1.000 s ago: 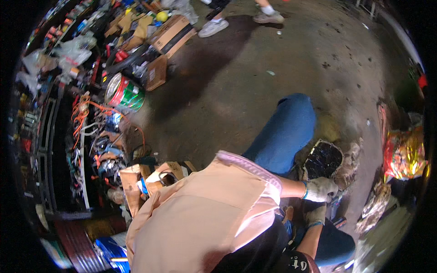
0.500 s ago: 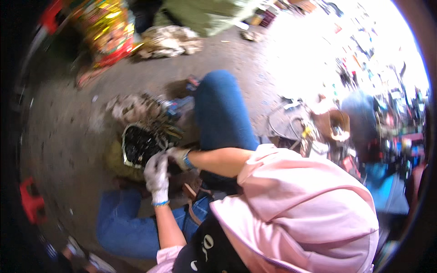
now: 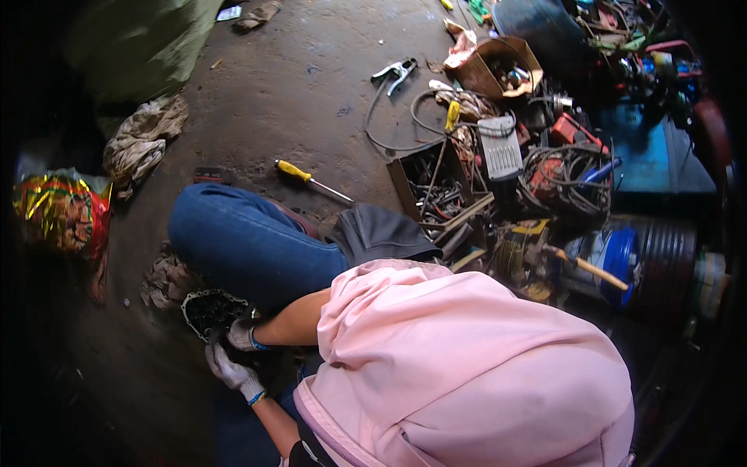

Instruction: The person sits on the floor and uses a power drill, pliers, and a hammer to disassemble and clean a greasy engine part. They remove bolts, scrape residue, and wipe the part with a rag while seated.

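Note:
An open, black-filled metal casing with a pale rim lies low in front of me, just beyond my bent knee. At its near edge my two gloved hands are close together. My left hand, in a whitish work glove with a blue-banded cuff, has its fingers curled in toward the other hand. My right hand is beside it, its glove darker with grime, closed at the casing's rim. What the fingers hold is hidden in shadow. A crumpled dirty rag lies against the casing's far side.
A yellow-handled screwdriver lies on the floor beyond my knee. To the right are a metal tool box, a cabled clamp, a cardboard box and a hammer. A shiny red-gold bag stands at left.
My view has swung right, so the casing and hands sit lower and further left in it. The screwdriver and tool box now show clearly. Both hands stay together at the casing.

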Demonstrator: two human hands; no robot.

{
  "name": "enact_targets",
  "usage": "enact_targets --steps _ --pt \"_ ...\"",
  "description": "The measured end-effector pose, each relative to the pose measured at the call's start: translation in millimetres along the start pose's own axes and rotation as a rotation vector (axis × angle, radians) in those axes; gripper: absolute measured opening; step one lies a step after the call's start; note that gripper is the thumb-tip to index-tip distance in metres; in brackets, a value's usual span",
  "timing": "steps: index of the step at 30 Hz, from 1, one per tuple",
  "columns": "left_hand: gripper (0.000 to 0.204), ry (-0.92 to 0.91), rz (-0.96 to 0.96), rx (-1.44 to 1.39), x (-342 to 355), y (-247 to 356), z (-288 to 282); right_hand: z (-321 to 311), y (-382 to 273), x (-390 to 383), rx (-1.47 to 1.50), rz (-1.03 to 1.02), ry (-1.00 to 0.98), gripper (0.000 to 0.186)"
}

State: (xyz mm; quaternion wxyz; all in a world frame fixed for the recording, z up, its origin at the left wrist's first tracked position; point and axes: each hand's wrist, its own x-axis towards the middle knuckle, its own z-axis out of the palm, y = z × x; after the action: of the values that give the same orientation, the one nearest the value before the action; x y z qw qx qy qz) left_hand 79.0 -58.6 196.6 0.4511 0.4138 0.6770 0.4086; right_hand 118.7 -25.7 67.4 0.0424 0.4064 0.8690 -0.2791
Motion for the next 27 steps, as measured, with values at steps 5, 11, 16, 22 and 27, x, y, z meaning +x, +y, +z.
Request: enact_targets --steps 5,11,16,22,27 --pt "0.042 -0.098 -0.027 0.325 38 -17 -32 -31 -10 1 0.073 0.017 0.046 0.019" --pt "0.046 -0.062 -0.128 -0.001 48 -20 -39 -53 -17 1 0.134 0.026 0.089 0.019" --pt "0.049 0.017 -0.101 0.185 29 16 -8 -58 -16 -3 0.165 0.033 0.100 0.019" --pt "0.051 0.016 -0.151 0.152 24 28 -1 -58 -9 -14 0.187 0.054 0.120 0.019" --pt "0.039 -0.002 -0.023 0.136 20 17 4 -40 0 -38 0.407 0.039 0.266 0.020"
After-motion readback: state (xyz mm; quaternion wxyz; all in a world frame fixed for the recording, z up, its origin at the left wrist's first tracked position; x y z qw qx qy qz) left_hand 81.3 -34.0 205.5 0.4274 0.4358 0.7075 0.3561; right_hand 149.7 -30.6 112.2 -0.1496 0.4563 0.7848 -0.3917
